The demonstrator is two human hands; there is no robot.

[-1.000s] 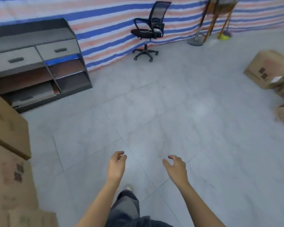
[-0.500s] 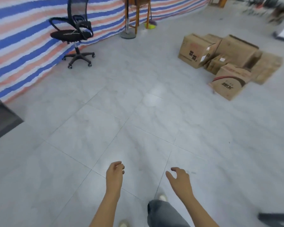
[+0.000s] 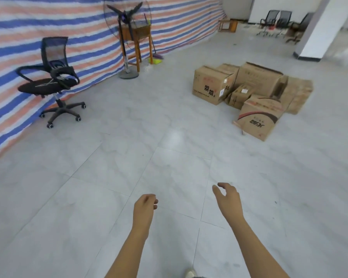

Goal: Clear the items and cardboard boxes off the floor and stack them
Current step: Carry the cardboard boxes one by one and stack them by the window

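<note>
So we've swung round to the right in the last second. The view that had the shelving and the stacked cartons on our left now faces the loose pile of brown cardboard boxes [image 3: 249,91], which sits on the grey tiled floor [image 3: 109,157] ahead and to our right, still well apart from us. Nothing in that pile has been lifted yet.

Both hands are empty. Our left hand [image 3: 145,205] hangs out front with its fingers loosely curled on nothing, and our right hand [image 3: 228,197] is relaxed, thumb and fingers apart, same as it was a moment ago.

The closest one is the tilted carton with the red and black arc print [image 3: 257,119], touching the smaller boxes behind it. The squarer carton with black characters on its side [image 3: 211,85] sits at the pile's left end.

Our guess is that this is the walk back for another load, and the arc-print carton looks like the easy first grab. The black mesh office chair [image 3: 50,81] and the standing fan [image 3: 127,37] by the striped tarp [image 3: 48,21] are off to the left, out of our path.
</note>
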